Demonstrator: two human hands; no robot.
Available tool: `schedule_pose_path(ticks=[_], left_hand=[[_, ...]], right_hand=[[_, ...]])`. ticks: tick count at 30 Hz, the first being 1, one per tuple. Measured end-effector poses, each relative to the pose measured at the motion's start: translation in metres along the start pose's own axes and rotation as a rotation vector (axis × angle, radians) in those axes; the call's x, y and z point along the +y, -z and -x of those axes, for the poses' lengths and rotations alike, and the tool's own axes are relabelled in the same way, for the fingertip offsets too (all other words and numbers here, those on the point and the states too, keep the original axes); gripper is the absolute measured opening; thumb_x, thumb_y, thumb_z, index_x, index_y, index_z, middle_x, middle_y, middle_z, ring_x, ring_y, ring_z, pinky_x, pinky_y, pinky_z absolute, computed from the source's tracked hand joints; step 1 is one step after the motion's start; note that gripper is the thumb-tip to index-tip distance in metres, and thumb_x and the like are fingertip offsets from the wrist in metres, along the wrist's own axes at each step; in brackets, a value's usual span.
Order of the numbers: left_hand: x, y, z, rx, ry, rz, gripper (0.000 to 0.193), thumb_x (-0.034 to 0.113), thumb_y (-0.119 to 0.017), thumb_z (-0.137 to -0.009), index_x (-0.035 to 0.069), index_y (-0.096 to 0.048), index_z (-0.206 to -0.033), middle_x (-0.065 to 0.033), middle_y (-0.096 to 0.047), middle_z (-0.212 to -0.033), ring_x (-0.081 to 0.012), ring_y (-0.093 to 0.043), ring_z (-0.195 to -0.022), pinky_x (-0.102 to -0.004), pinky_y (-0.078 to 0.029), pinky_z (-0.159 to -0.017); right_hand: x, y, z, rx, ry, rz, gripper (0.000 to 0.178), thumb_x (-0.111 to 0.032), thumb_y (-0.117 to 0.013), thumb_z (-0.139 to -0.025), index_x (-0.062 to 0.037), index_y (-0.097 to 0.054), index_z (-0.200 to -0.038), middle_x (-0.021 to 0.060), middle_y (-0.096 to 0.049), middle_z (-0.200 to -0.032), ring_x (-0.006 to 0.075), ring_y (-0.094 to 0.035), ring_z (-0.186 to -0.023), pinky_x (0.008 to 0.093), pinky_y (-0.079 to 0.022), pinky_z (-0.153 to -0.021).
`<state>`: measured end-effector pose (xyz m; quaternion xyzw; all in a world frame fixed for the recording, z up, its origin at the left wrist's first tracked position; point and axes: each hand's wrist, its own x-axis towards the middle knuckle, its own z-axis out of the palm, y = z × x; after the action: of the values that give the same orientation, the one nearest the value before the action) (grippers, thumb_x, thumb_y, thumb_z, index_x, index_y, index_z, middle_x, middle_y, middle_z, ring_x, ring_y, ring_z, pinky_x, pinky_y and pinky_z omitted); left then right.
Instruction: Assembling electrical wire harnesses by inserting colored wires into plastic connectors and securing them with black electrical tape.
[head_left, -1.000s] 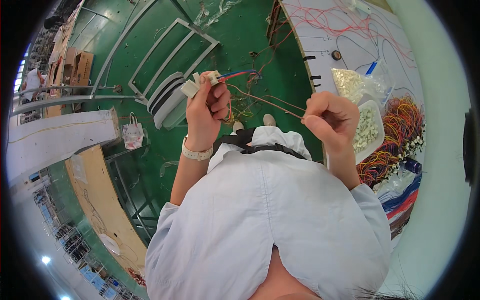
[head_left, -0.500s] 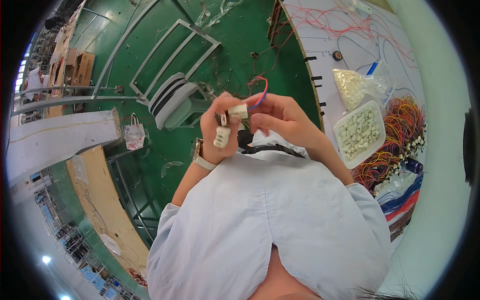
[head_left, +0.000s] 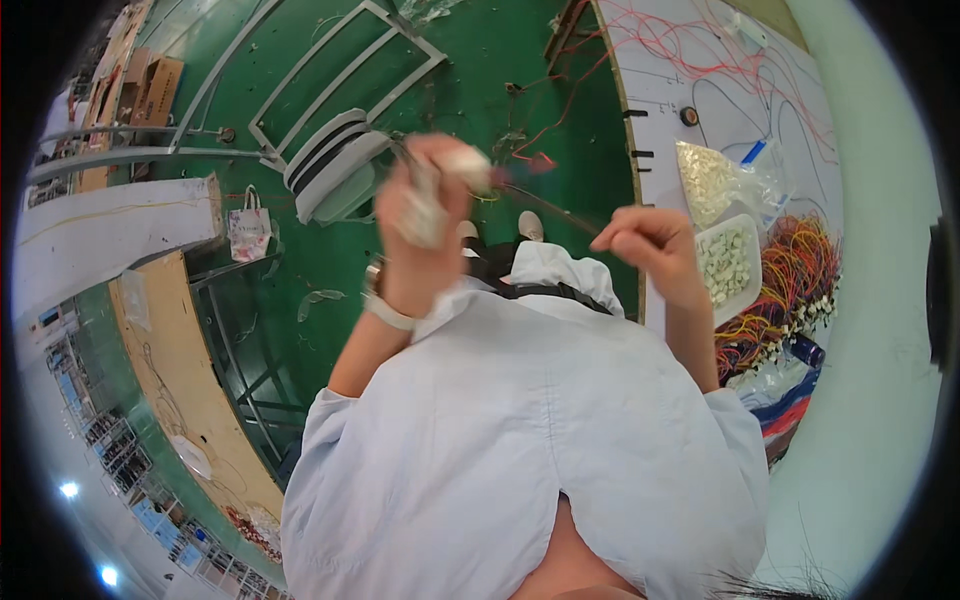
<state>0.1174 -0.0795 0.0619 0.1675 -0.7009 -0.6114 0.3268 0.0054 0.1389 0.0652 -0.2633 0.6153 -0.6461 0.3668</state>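
My left hand (head_left: 420,215), smeared by motion, is closed around white plastic connectors. One block-shaped white connector (head_left: 468,168) sticks out at its fingertips, and another pale one (head_left: 424,218) lies against the palm side. Short red and blue wire ends show beside the front connector. A thin dark wire (head_left: 555,208) stretches from there across to my right hand (head_left: 655,245), whose fingers are pinched on its end. The two hands are well apart, above the green floor.
At the right, a white table (head_left: 655,110) carries a bag of cream-coloured pieces (head_left: 705,185), a white tray (head_left: 755,260) of small connectors, a bundle of orange and red wires (head_left: 785,290) and a tape roll (head_left: 689,116). A grey stool (head_left: 335,170) and metal frame (head_left: 350,75) stand ahead left.
My right hand has moved away to the right, drawing a wire out taut from the connector. My left hand has shifted slightly left and up, still gripping the connectors.
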Motion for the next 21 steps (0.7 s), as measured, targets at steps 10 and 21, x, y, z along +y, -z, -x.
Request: schedule_pose_path(ticks=[10,21], left_hand=[[-0.036,0.101,-0.094,-0.082,0.639,0.359,0.016,0.022,-0.051,-0.096,0.007,-0.056,-0.099,0.0071,-0.039,-0.067,-0.0006,-0.026,-0.05,-0.0189,-0.012,-0.04],[-0.039,0.091,-0.092,0.093,0.564,0.451,0.01,0.018,-0.051,-0.096,0.009,-0.055,-0.093,0.0061,-0.04,-0.066,-0.0017,-0.027,-0.049,-0.0189,-0.014,-0.039]], right_hand=[[-0.04,0.086,0.022,0.338,-0.089,0.287,0.017,-0.013,-0.059,-0.09,0.0005,-0.064,-0.082,-0.0094,-0.037,-0.056,-0.0005,-0.027,-0.05,0.0193,-0.018,-0.046],[-0.031,0.135,0.066,-0.11,0.278,-0.378,0.049,-0.042,-0.071,-0.076,-0.0095,-0.044,-0.051,-0.0029,-0.043,-0.043,0.0082,-0.038,-0.036,0.0195,-0.034,-0.039]])
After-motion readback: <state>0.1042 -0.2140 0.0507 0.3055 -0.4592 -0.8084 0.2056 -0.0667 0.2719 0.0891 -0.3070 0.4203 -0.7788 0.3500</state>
